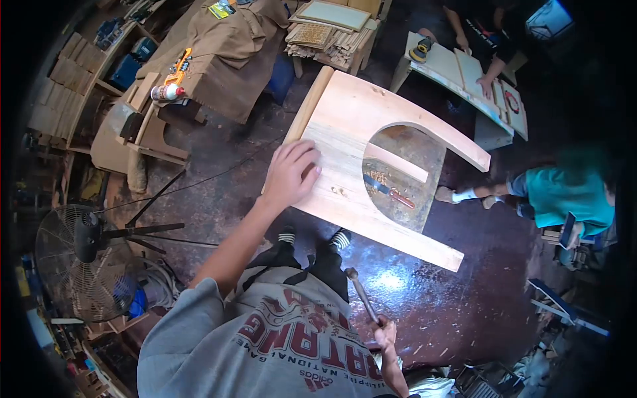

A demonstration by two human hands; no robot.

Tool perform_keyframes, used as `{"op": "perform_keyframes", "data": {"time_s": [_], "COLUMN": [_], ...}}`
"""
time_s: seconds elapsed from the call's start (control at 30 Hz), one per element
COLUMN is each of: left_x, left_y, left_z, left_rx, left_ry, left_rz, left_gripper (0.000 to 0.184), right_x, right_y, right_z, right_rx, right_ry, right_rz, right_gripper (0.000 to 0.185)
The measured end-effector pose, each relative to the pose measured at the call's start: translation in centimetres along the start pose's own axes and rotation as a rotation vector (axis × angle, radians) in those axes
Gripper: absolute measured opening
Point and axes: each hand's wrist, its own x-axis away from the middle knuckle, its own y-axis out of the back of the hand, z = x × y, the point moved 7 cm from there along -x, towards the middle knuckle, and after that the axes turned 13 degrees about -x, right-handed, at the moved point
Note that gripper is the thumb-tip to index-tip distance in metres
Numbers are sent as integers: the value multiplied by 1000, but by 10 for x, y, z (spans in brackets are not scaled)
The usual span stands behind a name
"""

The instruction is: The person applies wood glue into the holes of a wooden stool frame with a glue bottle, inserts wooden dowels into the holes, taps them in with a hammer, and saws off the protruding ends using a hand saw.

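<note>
A pale wooden panel [335, 149] with a large arched cutout lies before me, with a wooden rail [309, 106] along its left edge. My left hand [292, 174] rests on that edge near the rail, fingers laid over the wood and thumb apart. Through the cutout, a chisel [393, 193] with a red handle shows beside wood chips [378, 177]. Low at my right side, my right hand [385, 333] is closed around the handle of a hammer [361, 295], its head pointing up and away from the panel.
A standing fan [86, 255] is at the left. Behind it, a cloth-covered bench [225, 56] holds a glue bottle [167, 91]. Stacked wood [325, 40] stands at the back. A co-worker's hands rest at a white table [458, 73]; another person in green [570, 196] sits at the right.
</note>
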Motion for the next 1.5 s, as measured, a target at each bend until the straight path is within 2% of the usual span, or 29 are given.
{"op": "perform_keyframes", "data": {"time_s": [0.1, 0.13, 0.2, 0.23, 0.27, 0.3, 0.4, 0.5, 0.57, 0.7, 0.8, 0.83, 0.93, 1.07, 1.13, 1.2, 1.23, 1.27, 1.33, 1.4, 1.5], "left_x": [0, 2, 8, 11, 14, 15, 18, 18, 18, 17, 20, 20, 19, 17, 17, 16, 15, 16, 15, 15, 18], "left_y": [-9, -11, -14, -15, -15, -15, -21, -27, -33, -32, -31, -32, -28, -31, -32, -31, -31, -30, -28, -29, -32], "left_z": [30, 32, 35, 39, 43, 44, 49, 49, 54, 56, 55, 55, 56, 55, 55, 54, 54, 54, 54, 54, 54], "left_rx": [-11, -16, -13, 12, 35, 50, 35, -18, 11, 27, -34, -32, -27, -59, -61, -64, -46, -27, -21, -18, -8], "left_ry": [-21, -26, 5, 17, 28, 23, 52, 67, 99, 103, 85, 86, 90, 88, 90, 90, 95, 98, 94, 93, 92], "left_rz": [19, 50, 92, 75, 61, 59, 173, 186, 220, 194, 197, 197, 204, 237, 247, 250, 237, 224, 225, 233, 228], "left_gripper": [34, 37, 42, 42, 43, 43, 50, 55, 58, 57, 57, 57, 57, 58, 58, 59, 58, 58, 58, 58, 58], "right_x": [63, 76, 85, 95, 86, 78, 82, 79, 86, 98, 79, 71, 77, 99, 96, 95, 88, 85, 68, 73, 105], "right_y": [-36, -48, -62, -65, -70, -73, -83, -88, -84, -88, -90, -86, -77, -79, -84, -90, -92, -91, -86, -80, -73], "right_z": [67, 99, 182, 240, 253, 270, 318, 321, 328, 347, 348, 348, 354, 351, 342, 348, 348, 345, 335, 338, 363], "right_rx": [-683, -749, -645, -730, -833, -788, -800, -653, -401, -343, -142, -211, -257, -397, -364, -204, -89, -91, -296, -257, -483], "right_ry": [198, 237, 403, 538, 594, 659, 512, 486, 564, 614, 574, 524, 507, 675, 700, 790, 570, 567, 515, 559, 664], "right_rz": [-21, -56, -126, -131, -141, -210, -220, -258, -416, -567, -543, -466, -488, -611, -656, -700, -607, -611, -479, -502, -579], "right_gripper": [12, 15, 10, 17, 23, 26, 39, 42, 43, 43, 43, 44, 44, 47, 48, 46, 45, 45, 45, 45, 47]}}
